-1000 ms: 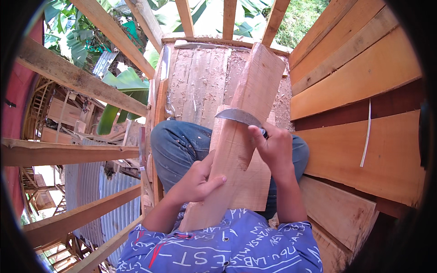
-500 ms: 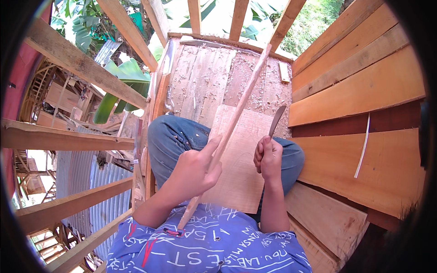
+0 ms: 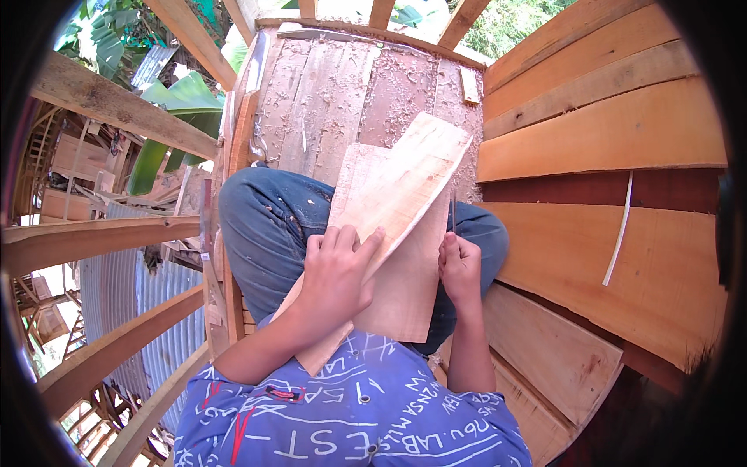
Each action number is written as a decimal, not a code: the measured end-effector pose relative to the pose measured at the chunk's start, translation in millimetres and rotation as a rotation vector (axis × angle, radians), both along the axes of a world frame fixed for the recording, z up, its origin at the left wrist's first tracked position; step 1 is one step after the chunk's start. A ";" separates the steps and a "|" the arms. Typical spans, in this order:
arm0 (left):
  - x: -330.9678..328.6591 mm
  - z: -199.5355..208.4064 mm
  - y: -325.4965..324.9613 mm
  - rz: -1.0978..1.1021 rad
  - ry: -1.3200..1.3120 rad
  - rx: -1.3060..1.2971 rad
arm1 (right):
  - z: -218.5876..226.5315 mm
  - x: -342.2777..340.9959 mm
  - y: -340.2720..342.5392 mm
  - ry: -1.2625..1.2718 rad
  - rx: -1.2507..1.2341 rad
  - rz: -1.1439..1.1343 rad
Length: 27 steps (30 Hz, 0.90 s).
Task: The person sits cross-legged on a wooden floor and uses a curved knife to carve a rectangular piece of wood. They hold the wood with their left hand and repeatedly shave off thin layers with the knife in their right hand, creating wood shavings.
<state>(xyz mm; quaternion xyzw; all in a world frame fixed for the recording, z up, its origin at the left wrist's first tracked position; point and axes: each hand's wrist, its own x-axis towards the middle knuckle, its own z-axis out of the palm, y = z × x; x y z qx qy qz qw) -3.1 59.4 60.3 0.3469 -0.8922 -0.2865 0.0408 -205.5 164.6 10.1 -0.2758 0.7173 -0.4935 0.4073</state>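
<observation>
A pale wooden plank (image 3: 420,175) slants across my lap, its broad face up and its near end against my shirt. My left hand (image 3: 337,272) is closed on it at the plank's left edge, fingers lying over the face. Under the plank, a wider flat board (image 3: 405,292) rests on my legs. My right hand (image 3: 461,267) is wrapped round the handle of a knife beside that board's right edge. The knife's blade (image 3: 454,210) points up and away, seen nearly edge-on. My fist hides the handle.
Wood shavings litter the plank floor (image 3: 311,101) ahead of my crossed legs. A small wood offcut (image 3: 469,86) lies at the far right. A slatted wooden wall (image 3: 591,132) rises on my right. Open wooden rails (image 3: 101,241) run along the left, with corrugated metal sheets (image 3: 140,311) beyond.
My left hand has turned the plank from its narrow edge to its broad face. In my right hand the knife has swung from a rightward tilt to nearly straight ahead.
</observation>
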 end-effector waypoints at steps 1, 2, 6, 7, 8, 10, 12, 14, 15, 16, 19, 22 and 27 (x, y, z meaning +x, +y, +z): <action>0.4 -6.3 1.1 0.005 0.016 -0.016 | 0.6 0.7 1.3 0.179 0.020 0.039; 1.2 -12.0 2.2 0.010 0.032 -0.032 | 1.6 1.6 2.6 0.357 0.041 0.079; 3.5 -26.8 7.0 0.060 -0.001 0.019 | 11.1 4.3 13.5 0.490 0.306 0.099; 5.5 -27.9 4.9 0.076 -0.018 0.014 | 13.5 6.0 14.5 0.528 0.347 0.108; 8.2 -29.6 3.0 0.094 -0.036 0.009 | 15.6 8.0 15.4 0.565 0.388 0.119; 15.3 -33.8 3.7 0.078 -0.060 0.062 | 23.1 11.3 18.7 0.626 0.474 0.167; 22.2 -39.5 4.9 0.083 -0.045 0.101 | 25.8 14.9 20.5 0.691 0.514 0.218; 27.9 -44.7 5.4 0.108 0.010 0.126 | 25.4 18.9 20.5 0.761 0.505 0.271; 29.4 -45.7 5.5 0.110 0.012 0.132 | 26.2 21.4 19.2 0.788 0.512 0.300; 30.8 -46.3 5.4 0.111 0.014 0.138 | 28.0 24.4 17.2 0.815 0.518 0.330; 33.0 -40.9 3.9 0.146 -0.014 0.203 | 28.0 27.0 13.9 0.928 0.518 0.396; 33.6 -41.6 3.1 0.156 -0.026 0.213 | 28.4 21.4 7.4 1.014 0.518 0.424; 34.8 -45.8 3.1 0.165 -0.001 0.212 | 26.6 22.4 5.7 1.109 0.466 0.358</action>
